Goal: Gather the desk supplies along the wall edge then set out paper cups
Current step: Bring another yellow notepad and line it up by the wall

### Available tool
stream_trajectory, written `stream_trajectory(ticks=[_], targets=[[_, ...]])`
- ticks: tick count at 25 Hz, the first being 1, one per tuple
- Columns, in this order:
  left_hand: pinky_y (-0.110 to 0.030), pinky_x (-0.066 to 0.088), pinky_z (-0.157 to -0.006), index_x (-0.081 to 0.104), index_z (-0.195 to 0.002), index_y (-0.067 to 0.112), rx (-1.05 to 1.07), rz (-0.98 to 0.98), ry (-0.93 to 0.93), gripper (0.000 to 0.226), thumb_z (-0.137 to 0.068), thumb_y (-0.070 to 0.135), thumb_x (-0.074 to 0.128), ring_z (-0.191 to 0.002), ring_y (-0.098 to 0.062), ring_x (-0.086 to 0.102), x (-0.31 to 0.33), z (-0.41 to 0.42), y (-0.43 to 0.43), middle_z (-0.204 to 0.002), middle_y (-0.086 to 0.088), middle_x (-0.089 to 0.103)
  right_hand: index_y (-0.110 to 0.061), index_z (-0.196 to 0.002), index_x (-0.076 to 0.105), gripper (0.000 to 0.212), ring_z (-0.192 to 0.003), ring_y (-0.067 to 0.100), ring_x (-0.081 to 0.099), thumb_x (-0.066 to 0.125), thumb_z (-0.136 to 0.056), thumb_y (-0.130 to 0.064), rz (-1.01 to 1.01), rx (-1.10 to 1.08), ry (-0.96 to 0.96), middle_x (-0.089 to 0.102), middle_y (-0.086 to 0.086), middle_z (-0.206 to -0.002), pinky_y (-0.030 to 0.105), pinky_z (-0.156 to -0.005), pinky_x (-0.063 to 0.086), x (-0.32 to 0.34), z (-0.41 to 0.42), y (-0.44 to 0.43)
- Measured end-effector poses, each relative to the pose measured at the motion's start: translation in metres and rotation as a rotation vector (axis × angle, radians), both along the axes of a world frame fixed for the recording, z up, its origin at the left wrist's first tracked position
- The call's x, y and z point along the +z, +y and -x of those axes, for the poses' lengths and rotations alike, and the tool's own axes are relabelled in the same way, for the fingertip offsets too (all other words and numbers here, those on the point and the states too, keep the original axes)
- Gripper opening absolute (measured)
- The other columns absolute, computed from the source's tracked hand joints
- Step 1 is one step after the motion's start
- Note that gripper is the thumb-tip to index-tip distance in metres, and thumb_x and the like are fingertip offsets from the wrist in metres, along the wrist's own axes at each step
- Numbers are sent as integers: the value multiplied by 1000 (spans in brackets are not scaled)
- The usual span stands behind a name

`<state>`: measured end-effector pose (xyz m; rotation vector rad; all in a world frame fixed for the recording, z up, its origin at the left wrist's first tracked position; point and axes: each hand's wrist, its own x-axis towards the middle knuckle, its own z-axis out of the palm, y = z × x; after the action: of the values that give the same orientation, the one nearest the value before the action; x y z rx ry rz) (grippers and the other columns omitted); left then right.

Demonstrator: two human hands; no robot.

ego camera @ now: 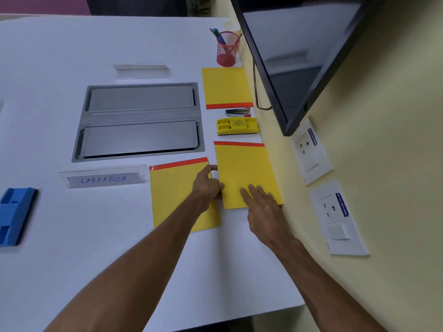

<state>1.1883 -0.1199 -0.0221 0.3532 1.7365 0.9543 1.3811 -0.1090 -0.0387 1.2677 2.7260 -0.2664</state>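
1. Desk supplies line the wall edge of the white table [72, 271]: three yellow pads, one stapler [237, 112], one yellow eraser [237, 126], one red mesh pen cup [226, 52].
2. Far pad [226, 86] lies near the pen cup; the wall-side near pad [242, 168] sits just beside the third pad [172, 195], edges nearly meeting.
3. Left hand [207, 185] rests loosely curled between the two near pads, forefinger out; right hand [261, 204] lies flat, fingers spread, on the wall-side pad; neither grips anything.
4. Pen cup holds several pens; a paper cup [231, 26] shows blurred behind it.
5. Two clear nameplates, one reading LABRADOR [103, 179]; a blue eraser [14, 216] at left; a grey recessed hatch [141, 121] mid-table; a monitor [299, 51] overhangs the wall edge.
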Motion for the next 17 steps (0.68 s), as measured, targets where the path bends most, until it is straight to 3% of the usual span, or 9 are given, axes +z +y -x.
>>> stream_trajectory(ticks=[3,6,10,17], targets=[[-41,63,-75,61,-126,15,-50,25,94,48,-85,-5,71,-79,-28,70,-10,9,2,-93,-16,71,-16,-150,40,64,-143,38,37,61,-91,-7,4,15,-93,43,15,-152,57,-110,39,-12,5,7],[-35,63,-66,66,-118,4,-130,-11,286,39,-81,0,78,-66,-25,73,-14,10,2,-84,-13,72,-15,-153,33,71,-145,41,32,62,-89,-5,5,34,-153,38,17,-155,59,-112,34,-23,5,8],[-41,60,-79,69,-115,-1,-300,-5,598,33,-82,3,73,-83,-31,72,-16,4,5,-93,-18,74,-13,-150,38,69,-144,42,32,62,-86,-4,10,22,-134,40,19,-153,62,-111,33,-27,10,11],[-44,56,-86,60,-122,-3,-342,90,621,41,-81,-1,58,-104,-37,64,-5,-8,7,-114,-20,66,-18,-155,23,71,-151,35,13,53,-91,-18,79,1,-160,21,11,-162,59,-115,22,-24,15,17]])
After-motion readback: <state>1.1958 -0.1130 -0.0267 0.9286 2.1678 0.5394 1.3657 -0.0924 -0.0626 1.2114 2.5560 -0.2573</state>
